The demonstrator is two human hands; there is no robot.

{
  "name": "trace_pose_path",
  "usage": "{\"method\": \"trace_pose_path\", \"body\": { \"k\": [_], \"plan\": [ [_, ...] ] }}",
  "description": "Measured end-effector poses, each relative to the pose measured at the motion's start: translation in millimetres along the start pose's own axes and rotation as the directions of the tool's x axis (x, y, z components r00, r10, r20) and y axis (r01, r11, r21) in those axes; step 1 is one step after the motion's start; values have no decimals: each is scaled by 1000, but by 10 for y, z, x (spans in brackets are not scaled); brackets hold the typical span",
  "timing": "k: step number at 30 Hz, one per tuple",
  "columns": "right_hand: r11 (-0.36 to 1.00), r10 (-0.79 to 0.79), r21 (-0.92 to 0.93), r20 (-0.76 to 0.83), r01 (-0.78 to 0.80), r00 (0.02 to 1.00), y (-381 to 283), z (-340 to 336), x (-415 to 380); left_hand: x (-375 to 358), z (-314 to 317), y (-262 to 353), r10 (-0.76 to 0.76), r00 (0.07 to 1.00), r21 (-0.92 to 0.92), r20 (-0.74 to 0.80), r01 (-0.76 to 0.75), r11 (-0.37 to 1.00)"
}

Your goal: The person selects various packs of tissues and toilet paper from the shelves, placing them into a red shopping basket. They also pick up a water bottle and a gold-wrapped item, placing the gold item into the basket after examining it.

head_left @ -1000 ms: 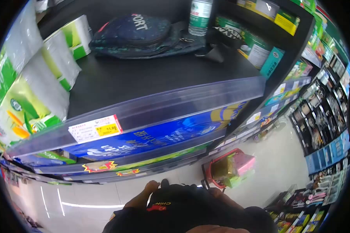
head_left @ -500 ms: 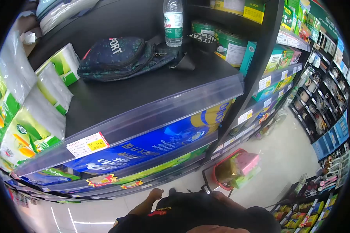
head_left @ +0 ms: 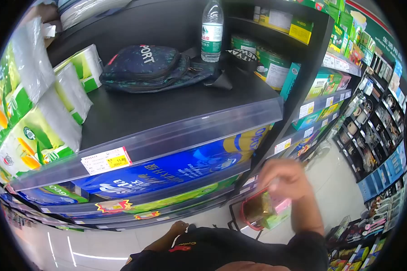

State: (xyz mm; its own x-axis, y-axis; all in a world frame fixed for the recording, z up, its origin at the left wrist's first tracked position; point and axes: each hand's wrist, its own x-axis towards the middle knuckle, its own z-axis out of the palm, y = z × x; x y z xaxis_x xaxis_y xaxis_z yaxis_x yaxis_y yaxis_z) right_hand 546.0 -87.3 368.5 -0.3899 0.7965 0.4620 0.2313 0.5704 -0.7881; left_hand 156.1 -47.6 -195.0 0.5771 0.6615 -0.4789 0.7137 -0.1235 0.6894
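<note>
My right hand (head_left: 287,178) is raised in front of the shelf's right end, above the red basket. Motion smears its fingers; they look bent, and whether anything is in them cannot be made out. Low by my body, beside the shelf's foot, my left hand (head_left: 180,227) hangs with its fingers curled in and nothing visible in it. The red shopping basket (head_left: 246,216) stands on the floor to the right, holding a pink pack and a green pack. On the black shelf top (head_left: 181,108) lie a dark sling bag (head_left: 142,67) and an upright water bottle (head_left: 211,34).
Tissue packs (head_left: 36,131) line the shelf's left side. Green tins (head_left: 273,67) stand behind the bag on the right. A clear price rail (head_left: 181,131) runs along the shelf edge. Across the aisle floor (head_left: 319,180) are racks (head_left: 366,122) of small goods.
My right hand has risen from beside my body near the basket to in front of the shelf's right end. My left hand stays low. The view has shifted slightly.
</note>
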Motion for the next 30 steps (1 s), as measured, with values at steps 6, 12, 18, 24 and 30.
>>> {"method": "trace_pose_path", "body": {
  "k": [6,12,18,24,30],
  "plan": [
    [904,-237,-420,-329,83,914,-654,-263,1366,223,175,-151,-14,994,-176,-109,-5,984],
    [519,-438,-852,-338,-72,833,-177,-1150,2969,96,-12,227,-81,985,-267,-155,37,963],
    [278,-418,-940,-304,-198,856,239,-1883,3878,-47,-325,723,-90,978,-334,-187,23,942],
    [237,-405,-934,-346,-269,846,327,-1883,4054,-327,-641,923,-21,967,-265,-255,-49,963],
    [181,-381,-963,-254,-197,889,571,-2418,4293,-327,-574,752,-87,940,-223,-330,12,975]
  ]
}}
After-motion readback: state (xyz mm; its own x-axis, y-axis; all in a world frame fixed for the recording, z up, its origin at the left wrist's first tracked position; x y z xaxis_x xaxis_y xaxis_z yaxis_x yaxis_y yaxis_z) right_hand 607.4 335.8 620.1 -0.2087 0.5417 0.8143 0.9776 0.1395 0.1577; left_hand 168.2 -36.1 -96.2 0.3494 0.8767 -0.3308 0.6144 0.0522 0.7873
